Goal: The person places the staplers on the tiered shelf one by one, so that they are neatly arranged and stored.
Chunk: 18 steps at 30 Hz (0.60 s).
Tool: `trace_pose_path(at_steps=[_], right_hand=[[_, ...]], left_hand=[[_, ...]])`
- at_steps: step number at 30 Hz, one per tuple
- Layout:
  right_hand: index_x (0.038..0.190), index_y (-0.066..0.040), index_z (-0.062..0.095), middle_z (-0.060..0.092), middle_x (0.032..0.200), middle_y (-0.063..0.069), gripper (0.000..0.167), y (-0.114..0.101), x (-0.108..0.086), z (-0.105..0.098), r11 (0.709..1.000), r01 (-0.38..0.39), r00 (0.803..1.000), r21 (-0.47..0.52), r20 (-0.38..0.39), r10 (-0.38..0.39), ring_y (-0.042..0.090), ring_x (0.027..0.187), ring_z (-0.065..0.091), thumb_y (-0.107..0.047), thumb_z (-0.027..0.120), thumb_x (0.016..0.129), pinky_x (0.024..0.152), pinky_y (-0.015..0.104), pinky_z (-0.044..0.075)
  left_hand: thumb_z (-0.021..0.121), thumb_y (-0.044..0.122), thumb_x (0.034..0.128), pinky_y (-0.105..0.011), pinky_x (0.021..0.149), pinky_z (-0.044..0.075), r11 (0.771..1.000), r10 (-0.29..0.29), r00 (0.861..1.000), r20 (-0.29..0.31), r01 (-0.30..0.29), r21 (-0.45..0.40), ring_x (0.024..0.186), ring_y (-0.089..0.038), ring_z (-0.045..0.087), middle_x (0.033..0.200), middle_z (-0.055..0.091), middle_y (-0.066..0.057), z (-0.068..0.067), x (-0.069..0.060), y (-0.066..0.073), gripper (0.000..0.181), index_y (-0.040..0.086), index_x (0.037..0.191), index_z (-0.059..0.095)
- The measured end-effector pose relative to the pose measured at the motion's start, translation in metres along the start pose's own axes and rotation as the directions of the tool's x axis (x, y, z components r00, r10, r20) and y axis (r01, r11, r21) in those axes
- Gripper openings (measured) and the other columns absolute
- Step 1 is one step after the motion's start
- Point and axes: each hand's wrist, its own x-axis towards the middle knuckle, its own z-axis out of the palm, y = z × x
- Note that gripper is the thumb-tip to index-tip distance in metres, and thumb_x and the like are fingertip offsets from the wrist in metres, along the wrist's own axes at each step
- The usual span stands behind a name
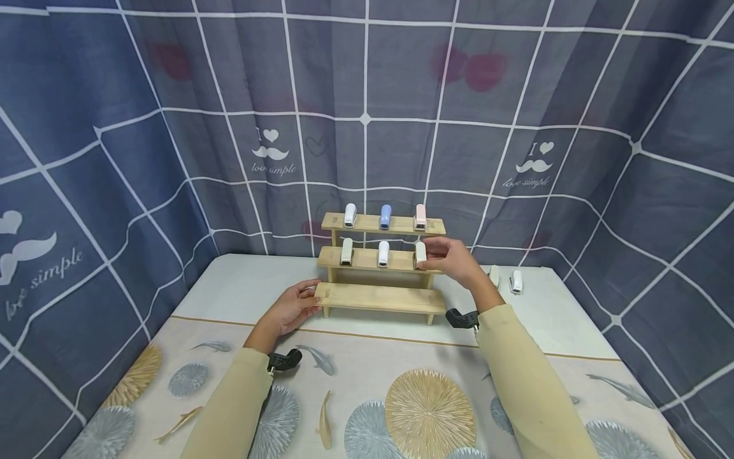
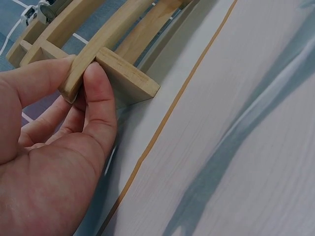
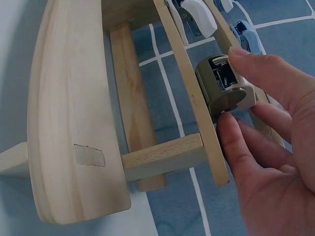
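Pinching the pale stapler [image 1: 420,253] at the right end of the middle shelf [image 1: 365,257], the nearer right hand [image 1: 455,260] lies right of its seemingly front-to-back long axis, while the left hand [image 1: 291,308] pinches the bottom shelf [image 1: 380,298].

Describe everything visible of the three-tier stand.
The pale stand looks wooden, grain showing: three stepped shelves on side supports, upright on the pale tabletop. The bottom shelf is bare except a small rectangular patch; the top shelf and middle shelf each have three small stapler-like items. The left hand pinches the bottom shelf's left end; the right hand grips the middle shelf's rightmost item, its contact with the wood unclear.
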Motion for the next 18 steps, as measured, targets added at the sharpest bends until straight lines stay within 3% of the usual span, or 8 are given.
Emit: trace_pose_path(at_steps=[9,14,18], right_hand=[[0.144,-0.004,0.057,0.063,0.136,0.022,0.07,0.0,-0.002,0.001,1.0,-0.003,1.0,0.007,-0.013,0.003,0.034,0.126,0.06,-0.015,0.087,0.082,0.1,0.034,0.056],[0.144,-0.005,0.056,0.062,0.139,0.02,0.069,0.004,-0.007,0.0,0.999,0.019,1.0,0.047,-0.018,-0.018,0.036,0.127,0.061,-0.017,0.086,0.083,0.099,0.031,0.057],[0.144,-0.005,0.056,0.062,0.141,0.02,0.067,0.01,-0.015,-0.002,0.995,0.064,0.997,0.081,-0.052,-0.06,0.038,0.126,0.062,-0.016,0.085,0.085,0.092,0.021,0.057]], left_hand=[[0.058,-0.008,0.0975,-0.019,0.078,0.059,1.0,0.001,1.0,0.002,-0.001,0.003,0.09,-0.01,0.065,0.118,0.06,-0.004,-0.002,0.0,-0.001,0.068,0.001,0.159,0.03],[0.058,-0.008,0.0971,-0.019,0.077,0.059,1.0,0.009,1.0,0.006,-0.009,0.003,0.09,-0.01,0.065,0.116,0.061,-0.002,-0.002,0.001,-0.002,0.068,0.001,0.158,0.031],[0.058,-0.008,0.0973,-0.019,0.076,0.059,1.0,0.021,1.0,0.009,-0.021,-0.001,0.088,-0.01,0.065,0.114,0.061,-0.001,-0.002,0.002,-0.004,0.068,0.0,0.158,0.03]])
